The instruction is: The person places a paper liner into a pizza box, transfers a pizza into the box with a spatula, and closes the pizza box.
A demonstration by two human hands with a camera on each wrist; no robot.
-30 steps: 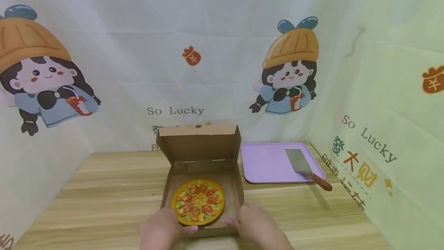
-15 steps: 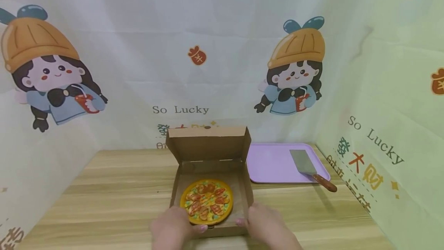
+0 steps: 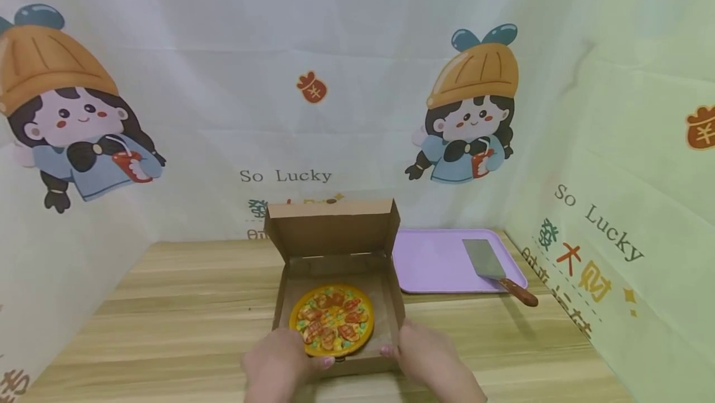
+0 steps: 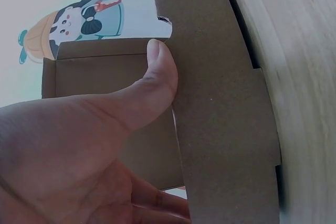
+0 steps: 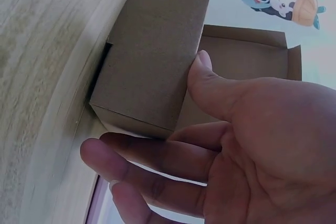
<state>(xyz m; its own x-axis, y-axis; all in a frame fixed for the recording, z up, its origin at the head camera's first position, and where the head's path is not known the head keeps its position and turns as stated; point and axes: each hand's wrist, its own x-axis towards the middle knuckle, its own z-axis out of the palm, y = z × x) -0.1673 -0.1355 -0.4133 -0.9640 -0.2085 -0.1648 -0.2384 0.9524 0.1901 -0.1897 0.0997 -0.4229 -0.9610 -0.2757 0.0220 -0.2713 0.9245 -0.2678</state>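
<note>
A brown cardboard pizza box (image 3: 385, 310) stands on the table with its lid (image 3: 335, 236) raised at the back. Inside it lies a round pizza (image 3: 332, 321) with a yellow crust and colourful toppings, nearer the box's left side. My left hand (image 3: 279, 362) grips the front left corner, its thumb (image 4: 164, 72) over the front wall's top edge. At the front right corner, my right hand (image 3: 427, 356) holds the box, thumb (image 5: 202, 72) on the rim and fingers along the outer side. Some left fingertips are hidden behind the box.
Right of the box, a purple tray (image 3: 432, 263) lies close to its side. A spatula (image 3: 485, 260) rests on the tray, its wooden handle (image 3: 518, 292) jutting over the front right rim. Printed cloth (image 3: 357, 117) hangs behind the wooden table (image 3: 184, 310).
Both hands have shifted the box slightly right, closer to the tray, and a little away from me. The pizza has moved along inside it. The head view also swayed a little.
</note>
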